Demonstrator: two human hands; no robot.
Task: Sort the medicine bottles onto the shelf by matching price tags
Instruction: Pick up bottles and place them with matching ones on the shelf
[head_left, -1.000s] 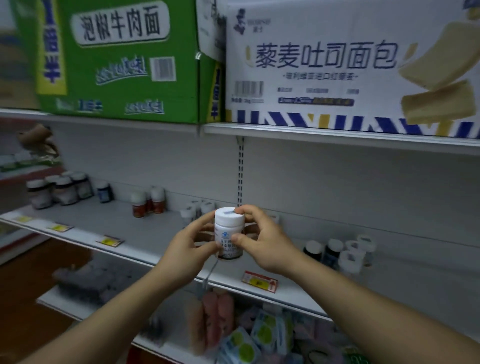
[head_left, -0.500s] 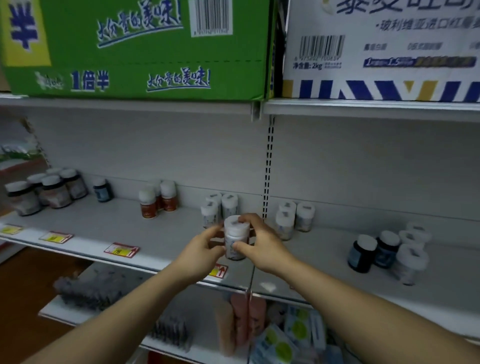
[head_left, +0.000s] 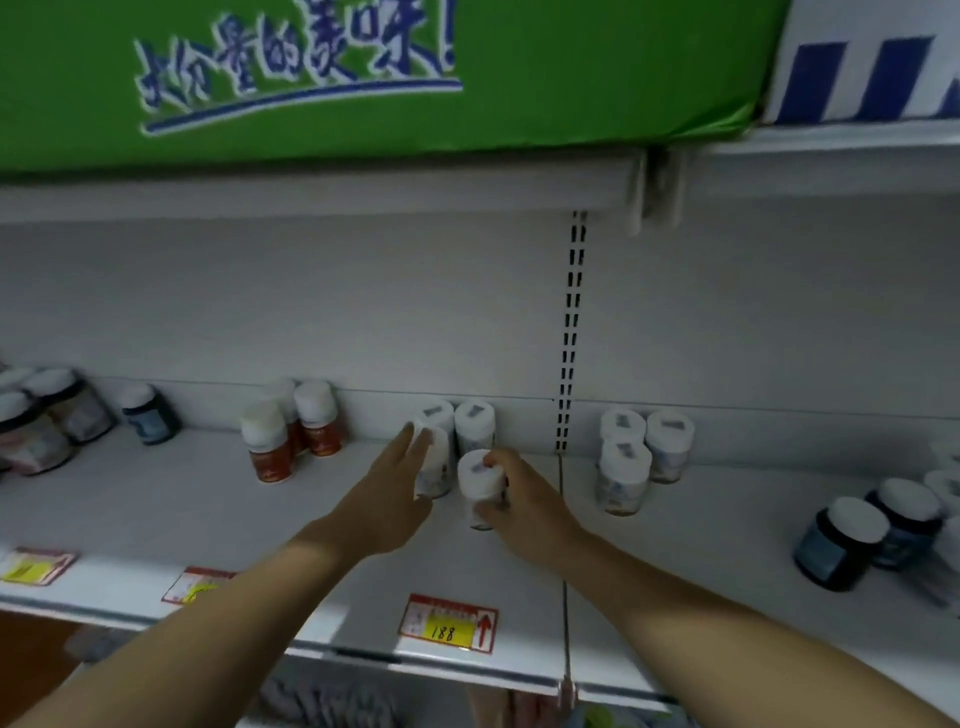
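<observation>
White medicine bottle (head_left: 479, 486) is gripped by the right hand (head_left: 527, 506): its fingers (head_left: 500, 460) curl over the far side of the cap and the thumb presses the body from the near side. It is upright, low over the middle shelf (head_left: 156, 519) and towards the back; blur hides whether its base touches the board. Just to its left, the left hand (head_left: 387, 493) is flat, its straight fingers (head_left: 415, 441) touching the side of a neighbouring white bottle (head_left: 436, 465) and holding nothing. Behind these, two more white bottles (head_left: 474, 423) stand against the back panel. On the shelf's front lip, in line with the held bottle, a red-and-yellow price tag (head_left: 449, 623) reads 188. Left of the hands are orange-labelled bottles (head_left: 270, 449), a small blue bottle (head_left: 149, 418) and brown jars (head_left: 47, 421). Right of the slotted post are three white bottles (head_left: 623, 467) and dark blue jars (head_left: 839, 543). A green carton (head_left: 363, 78) sits on the shelf above.
</observation>
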